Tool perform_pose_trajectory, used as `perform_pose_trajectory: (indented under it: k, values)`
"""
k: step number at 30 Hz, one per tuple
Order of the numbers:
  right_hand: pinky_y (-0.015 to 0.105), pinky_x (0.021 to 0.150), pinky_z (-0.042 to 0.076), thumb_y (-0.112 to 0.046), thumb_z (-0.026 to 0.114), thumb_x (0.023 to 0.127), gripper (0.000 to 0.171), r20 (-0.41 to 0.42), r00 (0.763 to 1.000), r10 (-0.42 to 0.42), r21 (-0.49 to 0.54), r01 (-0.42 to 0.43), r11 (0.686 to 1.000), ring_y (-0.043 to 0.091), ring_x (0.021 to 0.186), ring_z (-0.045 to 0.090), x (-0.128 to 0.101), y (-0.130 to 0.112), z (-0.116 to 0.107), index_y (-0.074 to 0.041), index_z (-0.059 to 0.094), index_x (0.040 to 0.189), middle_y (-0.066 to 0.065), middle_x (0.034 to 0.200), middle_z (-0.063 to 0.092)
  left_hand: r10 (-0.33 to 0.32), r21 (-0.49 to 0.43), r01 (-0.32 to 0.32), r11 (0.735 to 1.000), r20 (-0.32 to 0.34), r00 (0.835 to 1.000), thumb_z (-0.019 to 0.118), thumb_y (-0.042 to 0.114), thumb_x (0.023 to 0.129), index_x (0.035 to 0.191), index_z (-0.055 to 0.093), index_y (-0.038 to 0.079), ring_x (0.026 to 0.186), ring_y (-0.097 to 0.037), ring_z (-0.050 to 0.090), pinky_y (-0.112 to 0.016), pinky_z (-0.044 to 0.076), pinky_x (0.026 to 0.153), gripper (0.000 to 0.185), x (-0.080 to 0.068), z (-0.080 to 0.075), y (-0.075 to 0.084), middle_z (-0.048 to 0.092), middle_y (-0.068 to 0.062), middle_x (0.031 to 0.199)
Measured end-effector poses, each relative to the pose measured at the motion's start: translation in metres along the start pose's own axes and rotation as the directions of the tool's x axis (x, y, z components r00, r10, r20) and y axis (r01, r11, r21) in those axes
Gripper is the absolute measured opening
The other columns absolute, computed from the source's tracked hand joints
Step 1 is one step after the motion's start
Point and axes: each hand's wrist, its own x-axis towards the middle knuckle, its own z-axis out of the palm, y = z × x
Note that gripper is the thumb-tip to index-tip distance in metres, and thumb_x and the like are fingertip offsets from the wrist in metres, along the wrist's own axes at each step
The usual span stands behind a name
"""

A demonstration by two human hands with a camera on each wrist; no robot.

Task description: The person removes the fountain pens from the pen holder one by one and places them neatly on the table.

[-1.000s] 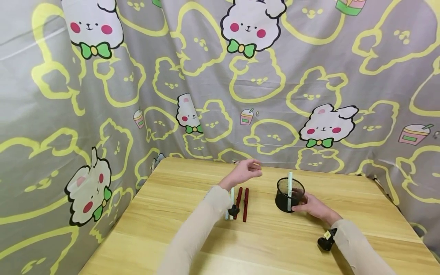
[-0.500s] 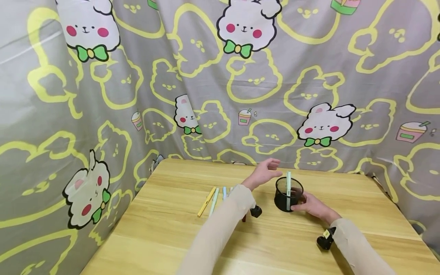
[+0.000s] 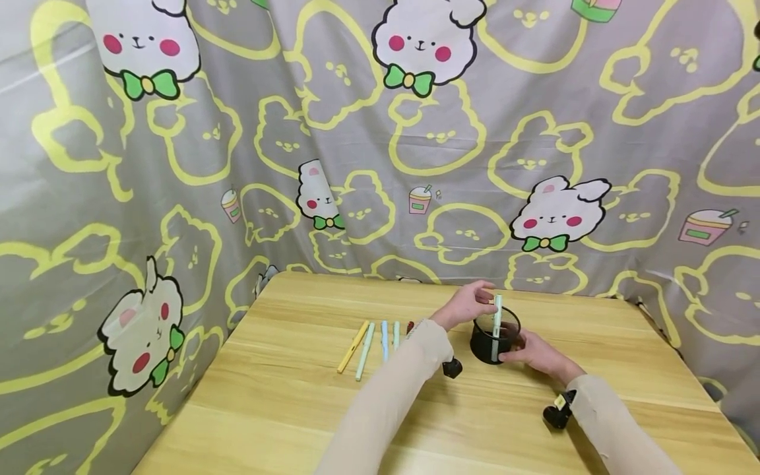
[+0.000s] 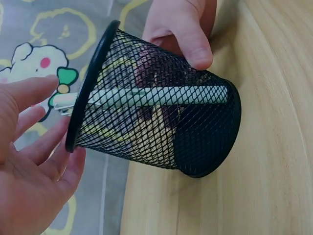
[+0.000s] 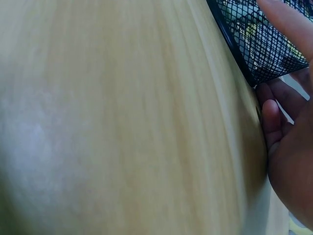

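A black mesh pen holder (image 3: 479,348) stands upright on the table, with one pale green pen (image 3: 497,319) standing inside it. My right hand (image 3: 541,357) grips the holder low on its right side, thumb against the mesh in the left wrist view. In the right wrist view, the right hand (image 5: 296,132) shows only partly beside the mesh. My left hand (image 3: 467,305) is at the holder's rim, fingers spread around the pen's upper end. The left wrist view shows the left hand (image 4: 34,161) with a gap between its thumb and fingers, the pen's top (image 4: 63,101) between them.
Left of the holder several pens lie in a row on the wooden table (image 3: 285,396): a yellow pen (image 3: 353,346), a green pen (image 3: 365,351), a blue pen (image 3: 384,340), a pale green pen (image 3: 396,333) and a red end (image 3: 410,326). My left sleeve covers part of them. A patterned curtain (image 3: 356,138) hangs behind.
My left hand has moved right, from above the row of pens to the holder's rim and the standing pen. The right hand has kept its hold on the holder.
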Motion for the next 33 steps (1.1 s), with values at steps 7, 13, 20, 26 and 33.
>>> perform_pose_trajectory:
  k: [7,13,20,26,33]
  values:
    - [0.014,0.091,0.037,-0.01,0.073,0.083,0.069,0.0,1.0,-0.01,0.003,0.01,1.0,0.003,0.112,0.049,-0.001,0.004,0.005,0.01,0.037,0.137,0.029,0.132,0.047,0.044,0.084,-0.043,0.996,-0.004,0.999,0.071,0.011,0.086,0.118,0.065,0.015,0.092,-0.006,0.059,-0.018,0.047,0.071,0.032,0.004,0.01,-0.005,0.066,-0.003,0.107]
    - [0.015,0.091,0.037,-0.009,0.072,0.084,0.07,0.019,1.0,-0.021,0.022,0.02,1.0,0.004,0.113,0.049,0.0,0.007,0.005,0.009,0.035,0.14,0.029,0.135,0.044,0.074,0.104,-0.068,0.992,-0.058,0.996,0.068,0.009,0.088,0.108,0.069,0.015,0.084,-0.001,0.056,-0.017,0.047,0.069,0.021,-0.002,0.011,-0.003,0.066,0.004,0.098]
    - [0.014,0.091,0.037,-0.009,0.073,0.082,0.073,0.007,1.0,-0.009,0.023,0.009,1.0,0.002,0.113,0.048,0.002,0.006,-0.003,0.006,0.033,0.141,0.028,0.137,0.042,0.114,0.104,-0.106,0.989,-0.077,0.99,0.071,0.008,0.086,0.109,0.067,0.013,0.08,-0.001,0.057,-0.016,0.048,0.066,0.024,0.0,0.009,-0.003,0.066,0.004,0.09]
    - [0.014,0.091,0.037,-0.009,0.073,0.083,0.074,0.023,1.0,-0.005,0.036,0.004,0.999,0.0,0.114,0.047,0.001,0.006,-0.001,0.004,0.031,0.143,0.029,0.14,0.037,0.136,0.082,-0.128,0.988,-0.104,0.985,0.069,0.009,0.088,0.109,0.068,0.015,0.078,0.0,0.057,-0.017,0.048,0.065,0.023,-0.005,0.004,0.0,0.066,0.005,0.088]
    - [0.016,0.088,0.039,-0.008,0.073,0.082,0.074,-0.006,1.0,-0.031,0.02,0.031,0.999,-0.002,0.11,0.049,0.002,0.007,-0.001,0.005,0.031,0.142,0.032,0.138,0.039,0.213,-0.105,-0.241,0.965,-0.229,0.95,0.068,0.01,0.088,0.114,0.068,0.013,0.082,-0.004,0.06,-0.019,0.051,0.071,0.027,-0.011,-0.024,0.021,0.069,0.0,0.093]
